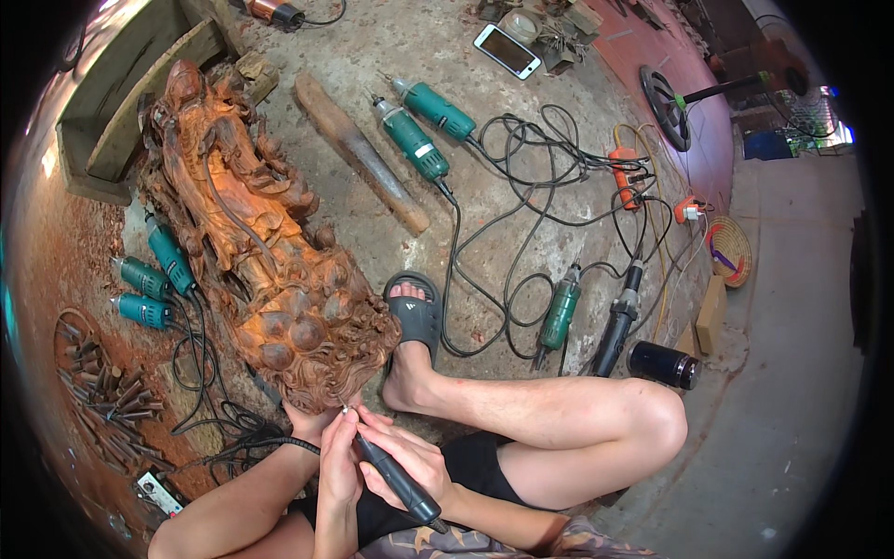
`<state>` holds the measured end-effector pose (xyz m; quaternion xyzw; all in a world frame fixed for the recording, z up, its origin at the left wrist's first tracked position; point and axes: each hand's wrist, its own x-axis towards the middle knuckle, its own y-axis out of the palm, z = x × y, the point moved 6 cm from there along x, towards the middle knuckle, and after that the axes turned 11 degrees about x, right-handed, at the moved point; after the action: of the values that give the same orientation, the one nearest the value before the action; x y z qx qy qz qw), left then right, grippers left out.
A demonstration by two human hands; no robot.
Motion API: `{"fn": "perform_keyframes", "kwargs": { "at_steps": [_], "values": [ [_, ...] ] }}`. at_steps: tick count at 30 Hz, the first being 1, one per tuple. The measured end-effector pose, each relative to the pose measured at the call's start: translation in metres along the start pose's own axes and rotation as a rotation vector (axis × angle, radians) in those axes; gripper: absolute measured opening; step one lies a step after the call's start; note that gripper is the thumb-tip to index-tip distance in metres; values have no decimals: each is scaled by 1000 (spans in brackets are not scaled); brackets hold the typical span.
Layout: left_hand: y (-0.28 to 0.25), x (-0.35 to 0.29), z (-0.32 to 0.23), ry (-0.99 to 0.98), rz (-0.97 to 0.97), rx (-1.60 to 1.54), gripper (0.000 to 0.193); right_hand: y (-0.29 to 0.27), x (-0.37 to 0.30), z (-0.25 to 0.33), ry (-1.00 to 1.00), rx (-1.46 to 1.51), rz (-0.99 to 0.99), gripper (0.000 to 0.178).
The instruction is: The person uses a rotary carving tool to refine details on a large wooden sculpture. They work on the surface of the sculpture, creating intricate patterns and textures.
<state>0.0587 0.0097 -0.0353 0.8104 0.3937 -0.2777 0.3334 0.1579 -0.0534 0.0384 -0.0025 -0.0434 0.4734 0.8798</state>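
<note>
A large reddish-brown wood carving (247,224) with figures and curling, root-like edges lies lengthwise before me, its near end by my feet. My right hand (414,456) is wrapped round a black rotary carving tool (399,483), which slants up and left toward that end. The fingers of my left hand (341,458) are closed at the tool's front, beside the right fingertips. Its small bit is at the carving's lower edge; whether it touches the wood I cannot tell.
Green corded grinders lie right (410,140) and left of the carving. Tangled black cables (521,186) run to an orange power strip (624,177). A wooden stick (358,149), a phone (507,50), a black jar (663,364) and a heap of carving bits (102,391) surround me.
</note>
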Motion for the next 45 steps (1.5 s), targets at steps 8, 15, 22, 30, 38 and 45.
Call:
{"fn": "perform_keyframes", "kwargs": {
  "at_steps": [8, 15, 22, 30, 38, 45],
  "values": [
    [-1, -1, -8, 17, 8, -13, 35, 4, 2, 4, -33, -40, -29, 54],
    [-5, -1, -4, 35, 42, 10, 35, 6, 1, 2, -5, -38, -39, 53],
    [-7, 0, -2, 32, 25, 14, 36, 7, 3, 2, -10, -35, -46, 53],
    [-6, -1, 1, -39, -19, -47, 36, 7, 5, 4, -36, -128, -31, 47],
    [-6, 2, -3, 33, 67, 206, 44, 14, -2, -10, -14, -109, -14, 49],
    [-3, 0, -12, 6, 65, 85, 40, 16, 0, -13, -26, -111, 3, 52]
  ]
}}
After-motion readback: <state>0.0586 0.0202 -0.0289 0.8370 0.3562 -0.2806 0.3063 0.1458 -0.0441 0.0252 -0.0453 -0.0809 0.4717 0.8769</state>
